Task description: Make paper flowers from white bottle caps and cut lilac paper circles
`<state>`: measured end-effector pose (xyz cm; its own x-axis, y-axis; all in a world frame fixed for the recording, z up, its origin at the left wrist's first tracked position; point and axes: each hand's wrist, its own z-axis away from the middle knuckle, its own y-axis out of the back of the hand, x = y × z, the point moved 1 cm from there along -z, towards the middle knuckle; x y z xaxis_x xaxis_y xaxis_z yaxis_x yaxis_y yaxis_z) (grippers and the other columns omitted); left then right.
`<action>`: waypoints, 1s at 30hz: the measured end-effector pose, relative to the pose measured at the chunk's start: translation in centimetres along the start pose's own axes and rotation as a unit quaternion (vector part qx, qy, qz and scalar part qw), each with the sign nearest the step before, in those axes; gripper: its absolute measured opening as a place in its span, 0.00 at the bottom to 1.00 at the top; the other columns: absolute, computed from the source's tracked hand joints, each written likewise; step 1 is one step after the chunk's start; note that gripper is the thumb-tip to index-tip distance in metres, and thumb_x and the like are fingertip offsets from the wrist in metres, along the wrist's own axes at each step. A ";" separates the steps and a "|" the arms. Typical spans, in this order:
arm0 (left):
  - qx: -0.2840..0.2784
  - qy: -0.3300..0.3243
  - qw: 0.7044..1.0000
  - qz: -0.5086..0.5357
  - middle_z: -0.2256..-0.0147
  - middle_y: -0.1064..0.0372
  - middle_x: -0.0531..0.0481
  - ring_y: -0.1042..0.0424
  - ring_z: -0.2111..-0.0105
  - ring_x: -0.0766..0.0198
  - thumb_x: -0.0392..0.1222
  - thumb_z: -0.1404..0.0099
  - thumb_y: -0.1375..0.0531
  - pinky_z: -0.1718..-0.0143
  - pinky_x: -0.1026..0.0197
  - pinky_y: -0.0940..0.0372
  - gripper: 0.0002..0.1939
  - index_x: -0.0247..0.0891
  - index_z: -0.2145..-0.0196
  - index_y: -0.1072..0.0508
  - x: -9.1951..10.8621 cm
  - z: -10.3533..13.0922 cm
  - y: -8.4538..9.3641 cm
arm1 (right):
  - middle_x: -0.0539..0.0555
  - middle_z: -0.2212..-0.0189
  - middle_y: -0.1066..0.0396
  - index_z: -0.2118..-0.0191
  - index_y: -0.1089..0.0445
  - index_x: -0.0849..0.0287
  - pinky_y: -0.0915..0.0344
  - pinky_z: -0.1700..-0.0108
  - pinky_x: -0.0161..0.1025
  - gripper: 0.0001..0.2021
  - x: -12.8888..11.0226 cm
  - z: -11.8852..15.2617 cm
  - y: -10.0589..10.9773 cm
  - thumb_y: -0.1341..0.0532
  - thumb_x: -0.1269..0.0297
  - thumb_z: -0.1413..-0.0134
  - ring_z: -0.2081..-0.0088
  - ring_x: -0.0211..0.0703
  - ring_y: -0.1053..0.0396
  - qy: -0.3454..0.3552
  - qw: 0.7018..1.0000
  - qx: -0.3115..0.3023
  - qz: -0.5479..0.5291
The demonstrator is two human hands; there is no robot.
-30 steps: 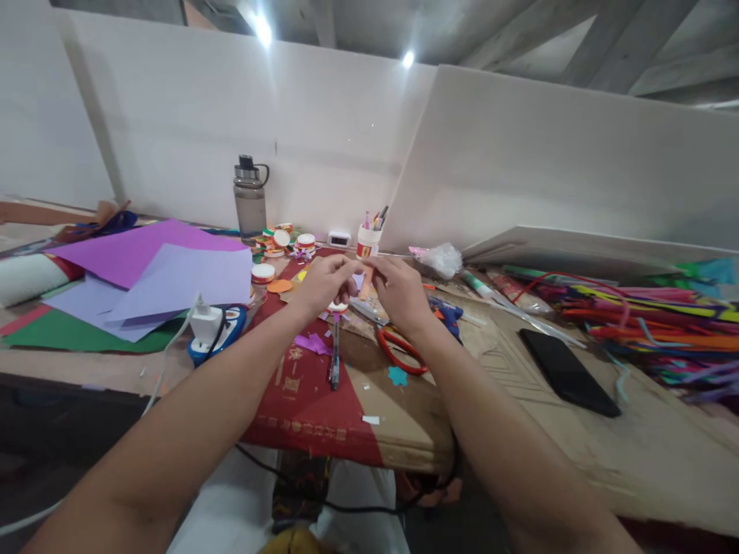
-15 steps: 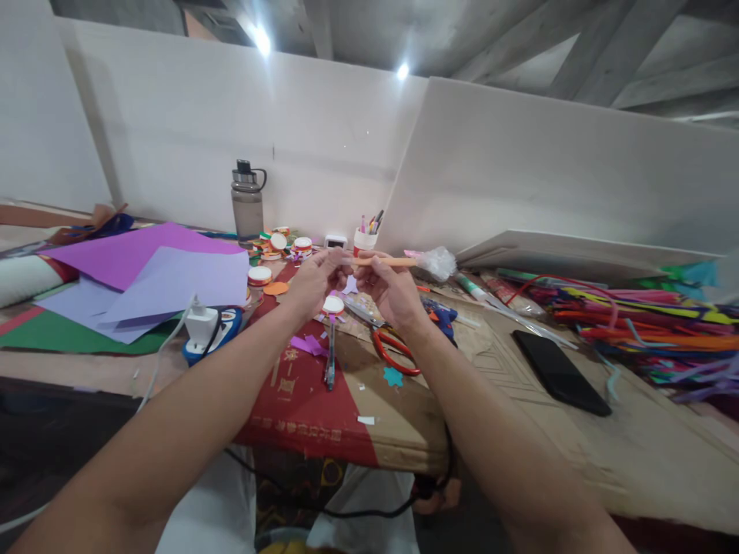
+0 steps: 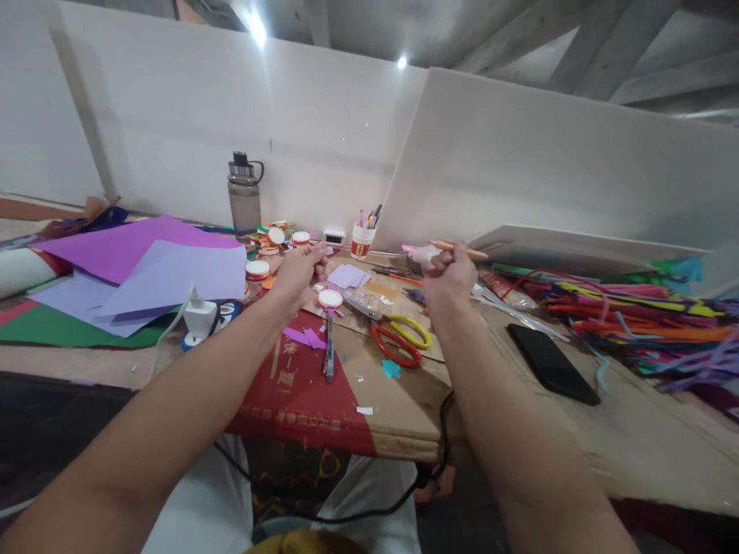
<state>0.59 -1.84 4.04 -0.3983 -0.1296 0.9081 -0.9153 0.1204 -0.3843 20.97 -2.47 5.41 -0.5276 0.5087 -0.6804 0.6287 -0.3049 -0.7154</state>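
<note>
Orange stick, long axis crosswise, right end slightly lower, in the pinching right-hand grip

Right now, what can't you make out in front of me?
All in the head view:
Left hand: too small to tell whether the fingertips hold anything.
Orange stick: partly covered by the right hand.
Plastic bag: mostly hidden behind that hand.
White roll: cut off at the left edge.
White device: display too small to read.
</note>
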 end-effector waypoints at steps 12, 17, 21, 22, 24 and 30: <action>-0.353 -0.060 0.805 -0.474 0.84 0.32 0.55 0.37 0.82 0.68 0.32 0.58 0.34 0.79 0.67 0.48 0.05 0.42 0.83 0.24 -2.5 3.4 -1.8 | 0.41 0.86 0.48 0.73 0.36 0.59 0.50 0.83 0.27 0.13 1.6 0.5 -0.3 0.40 0.58 0.40 0.85 0.27 0.51 -0.148 0.978 -0.146 0.035; -0.402 -0.050 0.774 -0.487 0.82 0.31 0.55 0.37 0.82 0.66 0.39 0.58 0.30 0.80 0.66 0.49 0.06 0.44 0.77 0.21 -2.9 3.6 -1.7 | 0.41 0.86 0.45 0.72 0.34 0.59 0.49 0.83 0.27 0.11 2.5 0.4 -0.1 0.40 0.61 0.41 0.85 0.27 0.50 -0.149 0.976 -0.144 0.063; -0.318 -0.093 0.806 -0.490 0.80 0.30 0.53 0.36 0.81 0.66 0.48 0.53 0.30 0.76 0.65 0.46 0.11 0.43 0.70 0.20 -1.8 2.3 -1.2 | 0.41 0.85 0.45 0.72 0.33 0.59 0.49 0.83 0.27 0.10 3.1 0.6 0.0 0.39 0.61 0.43 0.85 0.27 0.50 -0.135 0.974 -0.156 0.091; -0.266 -0.113 0.815 -0.502 0.80 0.30 0.52 0.36 0.80 0.65 0.49 0.48 0.34 0.75 0.65 0.46 0.09 0.42 0.71 0.20 -1.3 1.6 -0.8 | 0.41 0.85 0.45 0.72 0.32 0.59 0.49 0.83 0.27 0.10 3.2 0.7 0.0 0.39 0.61 0.43 0.85 0.27 0.50 -0.132 0.974 -0.159 0.095; -0.162 -0.130 0.809 -0.550 0.80 0.31 0.49 0.35 0.77 0.63 0.45 0.40 0.40 0.72 0.64 0.45 0.11 0.39 0.74 0.22 -0.5 0.1 0.3 | 0.41 0.85 0.45 0.72 0.33 0.59 0.49 0.83 0.27 0.10 3.3 0.8 0.0 0.39 0.61 0.43 0.85 0.27 0.50 -0.129 0.973 -0.162 0.102; -0.037 -0.027 0.723 -0.689 0.77 0.30 0.41 0.29 0.65 0.53 0.37 0.45 0.40 0.64 0.61 0.41 0.11 0.37 0.83 0.30 -0.6 -2.9 3.5 | 0.45 0.84 0.37 0.73 0.36 0.59 0.44 0.83 0.27 0.12 3.9 1.6 0.1 0.38 0.59 0.43 0.85 0.29 0.42 -0.136 0.948 -0.175 0.227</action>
<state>-2.21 1.56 2.65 0.8857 -0.2150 0.4115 -0.4404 -0.1079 0.8913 18.05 -1.79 2.44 -0.2558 0.1479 -0.9553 0.9523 -0.1314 -0.2753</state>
